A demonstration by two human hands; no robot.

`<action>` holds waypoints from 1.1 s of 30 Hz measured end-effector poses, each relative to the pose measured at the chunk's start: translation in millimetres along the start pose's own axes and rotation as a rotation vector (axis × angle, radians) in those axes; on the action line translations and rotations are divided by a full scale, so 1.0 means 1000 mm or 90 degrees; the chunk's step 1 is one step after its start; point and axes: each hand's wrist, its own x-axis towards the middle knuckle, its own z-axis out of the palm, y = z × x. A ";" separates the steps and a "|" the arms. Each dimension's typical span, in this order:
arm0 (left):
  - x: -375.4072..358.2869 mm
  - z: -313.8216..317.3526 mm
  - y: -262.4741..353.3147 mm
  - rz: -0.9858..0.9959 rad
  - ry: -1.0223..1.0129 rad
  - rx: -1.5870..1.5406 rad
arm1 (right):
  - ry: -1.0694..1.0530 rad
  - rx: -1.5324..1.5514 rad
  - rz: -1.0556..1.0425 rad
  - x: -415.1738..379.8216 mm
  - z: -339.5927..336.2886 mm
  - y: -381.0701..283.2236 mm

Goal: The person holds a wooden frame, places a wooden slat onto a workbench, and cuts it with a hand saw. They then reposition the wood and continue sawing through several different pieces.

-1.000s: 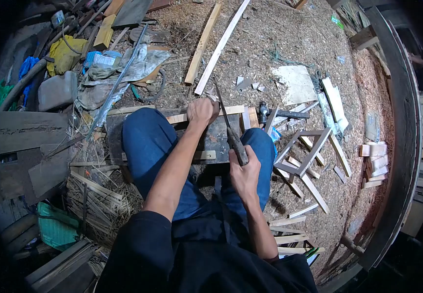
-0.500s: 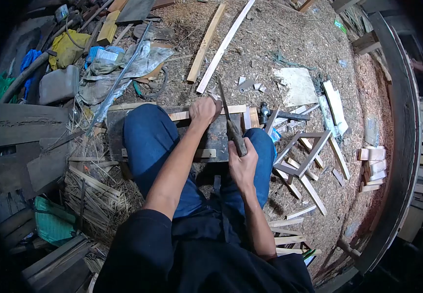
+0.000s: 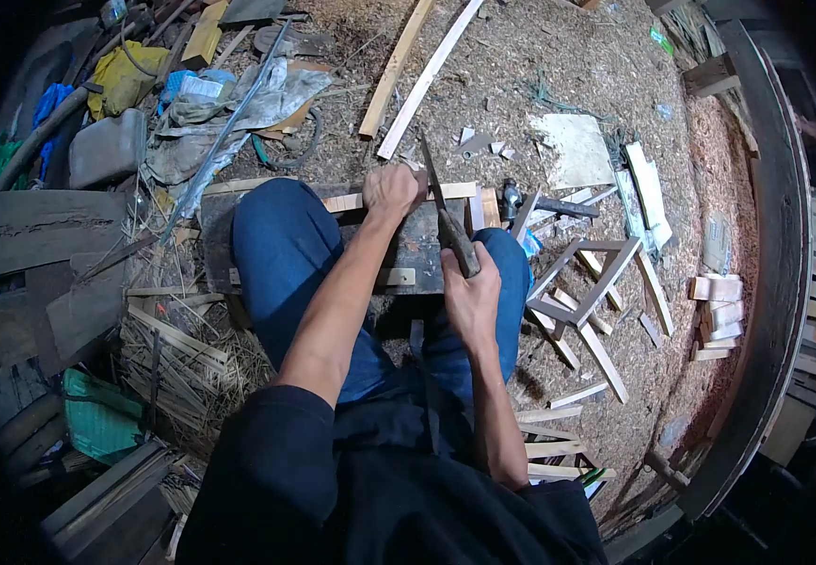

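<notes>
My right hand (image 3: 472, 282) is closed around the worn wooden handle of a handsaw (image 3: 434, 184). The saw's dark, narrow blade points away from me and crosses a pale wooden strip (image 3: 460, 191); its teeth cannot be made out. Just left of the blade, my left hand (image 3: 393, 188) grips the strip in a fist and holds it down on a dark low bench (image 3: 422, 226). The strip shows on both sides of the fist. My knees flank the work.
A hammer (image 3: 559, 206) and a small wooden frame (image 3: 585, 282) lie to the right, with several offcuts (image 3: 719, 306) farther over. Two long battens (image 3: 427, 80) lie ahead on the shavings. Cloth (image 3: 196, 141), a grey jerrycan (image 3: 107, 151) and scrap wood crowd the left.
The whole scene has shifted slightly upward in view as my head tilts. Both hands keep their grips, and the saw stays at nearly the same place on the strip.
</notes>
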 end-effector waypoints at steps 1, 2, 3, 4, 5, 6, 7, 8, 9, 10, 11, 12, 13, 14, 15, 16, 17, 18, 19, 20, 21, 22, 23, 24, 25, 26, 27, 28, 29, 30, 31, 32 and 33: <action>-0.001 0.000 0.001 -0.003 -0.002 0.001 | -0.003 0.010 0.009 -0.001 0.000 -0.003; 0.000 -0.001 0.002 -0.008 -0.009 0.006 | -0.005 0.022 0.016 -0.001 0.001 -0.005; 0.002 0.000 0.000 -0.013 -0.015 0.011 | -0.007 0.023 0.017 -0.002 0.002 -0.006; 0.003 0.003 -0.002 -0.006 -0.006 0.018 | 0.009 0.024 -0.012 -0.004 0.002 -0.004; 0.002 0.008 -0.004 -0.008 -0.012 0.017 | 0.025 0.024 -0.037 -0.006 0.001 -0.002; 0.003 0.011 -0.005 0.002 -0.006 0.015 | 0.024 0.021 -0.033 -0.004 0.000 -0.003; 0.005 0.014 -0.008 0.014 -0.001 0.015 | 0.021 -0.016 -0.047 0.002 0.000 -0.005; 0.007 0.016 -0.010 0.015 -0.017 0.025 | 0.018 -0.057 -0.056 0.004 -0.001 -0.005; 0.008 0.016 -0.011 0.017 -0.031 0.035 | 0.019 -0.061 -0.048 0.007 -0.003 -0.004; 0.002 0.007 -0.004 0.020 -0.032 0.034 | 0.015 -0.023 -0.010 0.010 -0.005 -0.003; -0.001 -0.003 0.002 0.026 -0.030 0.032 | 0.013 0.018 0.020 0.013 -0.008 -0.003; 0.000 -0.013 0.007 0.005 -0.031 0.011 | 0.053 0.015 -0.078 0.015 0.000 0.019; -0.002 -0.016 0.008 -0.019 -0.040 -0.008 | 0.043 -0.023 -0.066 0.013 0.003 0.018; 0.002 -0.003 0.003 -0.040 -0.041 -0.001 | 0.045 -0.017 -0.057 0.002 0.004 0.017; 0.003 0.003 -0.001 -0.038 -0.045 0.004 | 0.048 -0.008 -0.053 -0.007 0.003 0.005; 0.008 0.005 -0.003 -0.038 -0.028 0.006 | 0.048 0.004 -0.054 -0.022 -0.002 0.001; 0.008 0.010 -0.004 -0.040 -0.018 0.007 | 0.046 0.012 -0.051 -0.036 -0.008 0.003; -0.001 -0.006 0.004 -0.029 -0.031 0.002 | 0.038 -0.007 -0.027 -0.040 -0.010 0.013; -0.004 -0.005 0.004 -0.025 -0.032 0.006 | 0.041 -0.003 -0.024 -0.033 -0.004 0.018; -0.002 -0.005 0.005 -0.008 -0.004 0.018 | 0.065 -0.005 -0.083 -0.015 0.005 0.019; -0.008 -0.001 0.004 0.004 0.013 0.030 | 0.084 -0.010 -0.131 -0.004 0.012 0.019; -0.008 -0.004 0.002 0.005 0.013 0.033 | 0.071 -0.034 -0.103 0.008 0.022 0.013; -0.004 -0.005 0.004 0.002 -0.002 0.012 | 0.076 -0.036 -0.100 0.010 0.019 0.015; -0.008 -0.006 0.007 -0.004 -0.027 -0.011 | 0.070 -0.009 -0.090 0.007 0.012 0.021; -0.006 -0.011 0.008 -0.009 -0.042 -0.027 | 0.065 0.027 -0.087 0.007 0.010 0.023; -0.010 -0.014 0.010 0.002 -0.038 -0.009 | 0.031 -0.019 -0.032 0.001 0.009 0.025; -0.009 -0.011 0.007 -0.002 -0.035 -0.006 | 0.027 -0.016 -0.034 -0.006 0.008 0.020; -0.005 -0.006 0.004 -0.002 -0.024 -0.002 | 0.030 -0.005 -0.036 -0.010 0.006 0.011; -0.001 0.001 0.000 0.000 -0.019 0.002 | 0.034 0.004 -0.032 -0.016 0.005 0.007; -0.002 0.002 0.001 -0.008 -0.006 0.006 | 0.060 0.038 -0.045 -0.020 0.005 0.011; -0.003 0.002 0.000 -0.009 -0.014 0.006 | 0.059 0.036 -0.037 -0.019 0.006 0.013; -0.003 0.003 0.000 -0.003 -0.017 0.042 | 0.062 0.029 -0.064 -0.015 0.007 0.015; 0.000 0.005 0.001 0.006 -0.018 0.076 | 0.068 0.020 -0.093 -0.008 0.007 0.014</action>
